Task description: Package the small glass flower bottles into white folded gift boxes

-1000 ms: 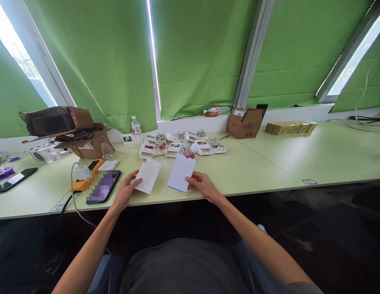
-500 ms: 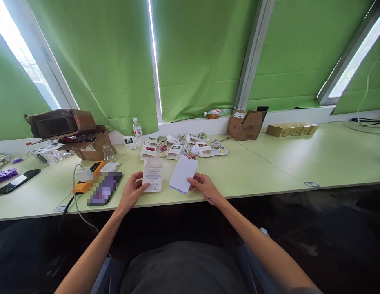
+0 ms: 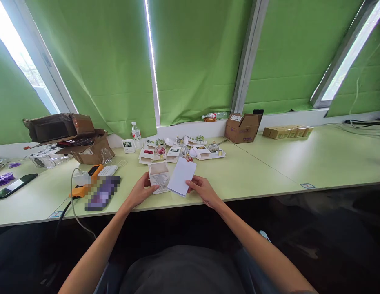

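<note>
My left hand [image 3: 143, 190] is closed on the left side of a small white box [image 3: 159, 178] with printed text on its face and its top flap raised. My right hand [image 3: 204, 189] pinches a folded white paper [image 3: 181, 175] by its right edge. The paper's lower left corner comes up to the box's right side; I cannot tell whether they touch. Just behind them lie several opened white cartons [image 3: 173, 154] with picture labels, along with round clear ornaments [image 3: 160, 150] that have coloured contents.
A plastic bottle [image 3: 136, 132] and a small picture box [image 3: 128, 146] stand at the back left. Cardboard boxes [image 3: 88, 153] sit left, another brown carton [image 3: 242, 128] at the back right, near yellow boxes [image 3: 286, 132]. A blurred phone [image 3: 103, 192] and cables lie left of my hands.
My left hand has moved right with the box, bringing it nearer the paper. The box has turned, and its open top now shows more. My right hand still holds the paper.
</note>
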`<state>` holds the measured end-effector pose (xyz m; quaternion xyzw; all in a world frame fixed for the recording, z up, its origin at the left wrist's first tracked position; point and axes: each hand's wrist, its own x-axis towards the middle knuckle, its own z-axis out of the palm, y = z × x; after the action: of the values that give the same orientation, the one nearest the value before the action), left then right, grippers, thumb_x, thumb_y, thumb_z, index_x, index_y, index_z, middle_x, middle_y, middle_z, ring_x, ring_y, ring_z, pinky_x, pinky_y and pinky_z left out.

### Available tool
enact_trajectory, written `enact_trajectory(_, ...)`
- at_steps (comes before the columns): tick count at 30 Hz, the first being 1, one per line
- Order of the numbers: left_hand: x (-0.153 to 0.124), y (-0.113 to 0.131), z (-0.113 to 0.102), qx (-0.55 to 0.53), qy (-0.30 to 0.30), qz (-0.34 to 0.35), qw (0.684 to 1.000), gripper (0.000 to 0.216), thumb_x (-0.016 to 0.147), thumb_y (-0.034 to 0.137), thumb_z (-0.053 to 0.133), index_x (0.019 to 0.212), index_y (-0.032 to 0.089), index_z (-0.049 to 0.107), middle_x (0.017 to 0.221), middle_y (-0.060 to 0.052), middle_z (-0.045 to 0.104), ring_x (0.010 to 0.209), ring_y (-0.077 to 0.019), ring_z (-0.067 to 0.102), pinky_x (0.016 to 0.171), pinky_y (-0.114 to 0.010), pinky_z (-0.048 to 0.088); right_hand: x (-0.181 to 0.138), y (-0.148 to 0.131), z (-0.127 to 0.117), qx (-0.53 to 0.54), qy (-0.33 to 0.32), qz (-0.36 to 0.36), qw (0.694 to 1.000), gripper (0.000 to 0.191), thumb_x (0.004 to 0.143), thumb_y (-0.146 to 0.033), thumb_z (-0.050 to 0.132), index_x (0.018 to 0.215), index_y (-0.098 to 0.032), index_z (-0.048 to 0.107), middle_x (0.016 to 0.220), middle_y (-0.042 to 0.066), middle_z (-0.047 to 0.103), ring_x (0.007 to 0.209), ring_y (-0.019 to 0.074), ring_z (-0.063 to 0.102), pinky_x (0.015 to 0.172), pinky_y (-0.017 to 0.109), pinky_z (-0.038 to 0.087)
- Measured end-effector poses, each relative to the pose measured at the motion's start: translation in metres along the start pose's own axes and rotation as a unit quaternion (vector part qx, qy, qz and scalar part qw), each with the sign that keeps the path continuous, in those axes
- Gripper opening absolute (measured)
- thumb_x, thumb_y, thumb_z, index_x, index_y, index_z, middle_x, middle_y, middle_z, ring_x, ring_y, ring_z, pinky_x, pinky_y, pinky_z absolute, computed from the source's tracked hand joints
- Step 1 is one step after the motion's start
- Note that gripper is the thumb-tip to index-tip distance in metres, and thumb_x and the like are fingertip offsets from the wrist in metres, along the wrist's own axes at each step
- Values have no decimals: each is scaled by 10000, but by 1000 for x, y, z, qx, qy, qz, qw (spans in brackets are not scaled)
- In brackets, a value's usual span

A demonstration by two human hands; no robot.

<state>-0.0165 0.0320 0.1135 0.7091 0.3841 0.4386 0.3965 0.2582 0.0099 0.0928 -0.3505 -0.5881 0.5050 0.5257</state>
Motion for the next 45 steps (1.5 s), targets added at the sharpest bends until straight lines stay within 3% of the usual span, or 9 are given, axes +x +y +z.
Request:
enact_trajectory(5, 3, 0, 13, -22, 60, 35, 997, 511, 837, 444, 623, 1276, 212, 499, 1239, -107, 622, 1058, -251, 636, 873, -395, 523, 0, 1, 0, 2, 1, 5, 1000, 408, 771, -494, 699, 1022, -173, 701, 824, 36, 673, 641, 129, 544, 679, 294, 453)
enact_trajectory(10, 2, -5, 11, 2, 141, 80, 987, 548, 854, 408, 622, 1341, 241, 434, 1265, -112, 571, 1006, -217, 644, 891, -393, 514, 0, 3, 0, 5, 7, 6, 1000, 400, 754, -504, 709, 976, -172, 705, 821, 36, 674, 638, 132, 548, 679, 300, 460)
enact_trajectory(17, -6, 9, 10, 74, 169, 149, 972, 561, 818, 369, 676, 1310, 255, 431, 1381, -121, 455, 1023, -233, 641, 937, -432, 503, 0, 2, 0, -8, 3, 6, 1000, 374, 767, -501, 697, 948, -174, 698, 815, 41, 668, 652, 146, 550, 681, 309, 459)
enact_trajectory(20, -6, 12, 10, 64, 160, 150, 974, 572, 813, 368, 680, 1310, 264, 416, 1348, -107, 490, 978, -220, 654, 906, -434, 530, 1, 1, 0, -5, 2, 6, 1000, 363, 764, -497, 700, 933, -176, 699, 801, 34, 667, 647, 143, 549, 684, 309, 455)
enact_trajectory(25, -6, 14, 7, 99, 127, 148, 976, 389, 844, 376, 640, 1209, 263, 569, 1312, -81, 541, 985, -214, 639, 896, -408, 545, 0, 0, 1, -2, 0, 1, 1000, 357, 770, -486, 701, 936, -170, 698, 791, 32, 664, 642, 139, 547, 679, 304, 450)
enact_trajectory(30, -7, 20, 9, 100, 116, 128, 980, 411, 833, 383, 651, 1218, 251, 594, 1230, -80, 616, 969, -237, 644, 917, -433, 529, -1, 0, 0, -7, 1, -1, 1000, 362, 772, -497, 693, 930, -171, 697, 780, 34, 661, 648, 144, 548, 686, 311, 458)
enact_trajectory(36, -6, 20, 9, 81, 121, 115, 983, 482, 802, 374, 687, 1244, 244, 546, 1142, -73, 652, 956, -237, 657, 883, -423, 535, -3, -3, 4, -10, 7, -10, 1000, 374, 761, -512, 695, 929, -178, 692, 811, 36, 668, 658, 147, 551, 679, 312, 463)
enact_trajectory(45, -8, 25, 11, 70, 74, 103, 990, 553, 815, 364, 676, 1326, 264, 490, 1214, -76, 627, 1030, -243, 644, 884, -401, 540, -9, -10, 11, -30, 25, -57, 998, 341, 785, -498, 679, 944, -196, 671, 831, 45, 661, 691, 171, 567, 673, 322, 474)
